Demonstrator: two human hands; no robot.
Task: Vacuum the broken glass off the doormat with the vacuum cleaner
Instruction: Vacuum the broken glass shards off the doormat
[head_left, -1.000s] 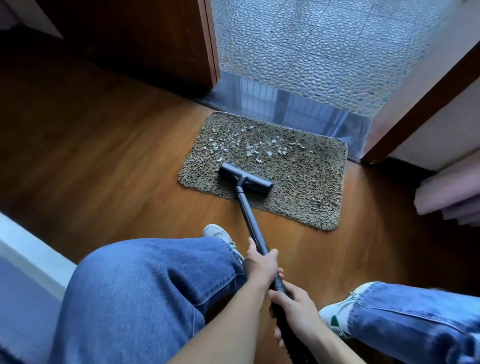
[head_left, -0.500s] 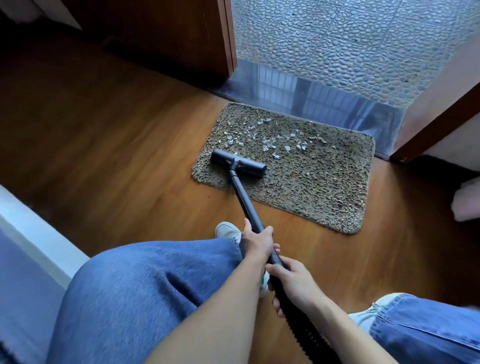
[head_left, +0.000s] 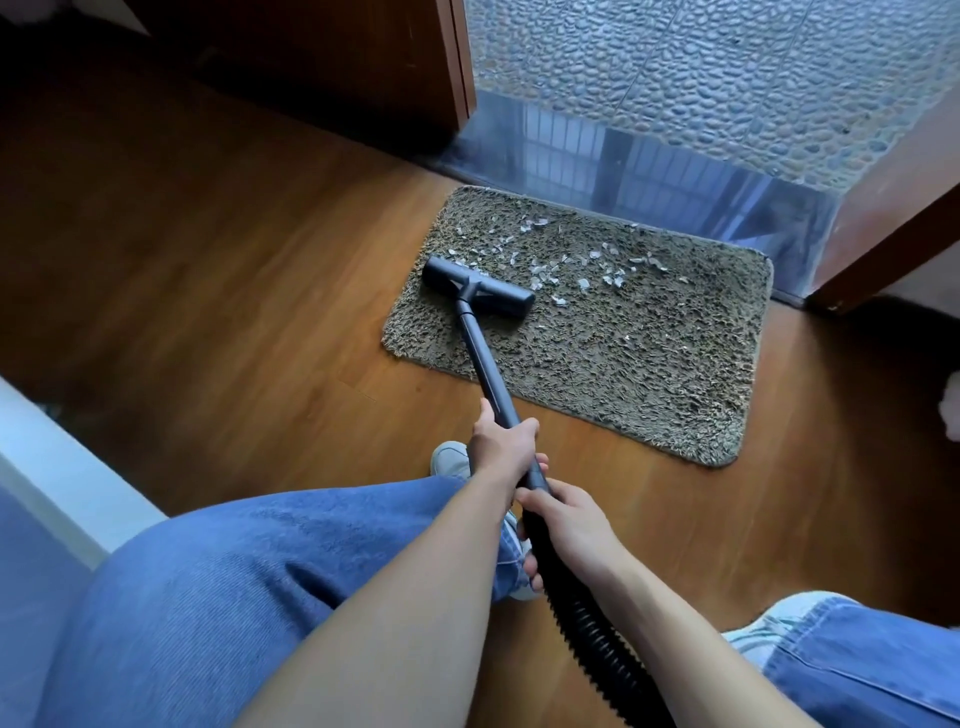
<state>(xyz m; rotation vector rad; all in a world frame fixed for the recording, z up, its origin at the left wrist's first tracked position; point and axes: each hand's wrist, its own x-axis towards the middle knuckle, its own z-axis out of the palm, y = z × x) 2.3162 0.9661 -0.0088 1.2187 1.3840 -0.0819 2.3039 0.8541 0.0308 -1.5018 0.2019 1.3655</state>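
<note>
Glossy wood-plank floor (head_left: 234, 312) lies beneath you. Your left hand (head_left: 501, 449) wraps the smooth black vacuum tube (head_left: 485, 364); your right hand (head_left: 571, 525) grips where the ribbed hose (head_left: 589, 629) begins. The flat T-shaped head (head_left: 478, 286) rests on the left part of the shaggy rectangular doormat (head_left: 649, 364), with pale glass shards (head_left: 543, 273) scattered just beyond it.

No readable text, label, brand, number or sign shows on anything here.
</note>
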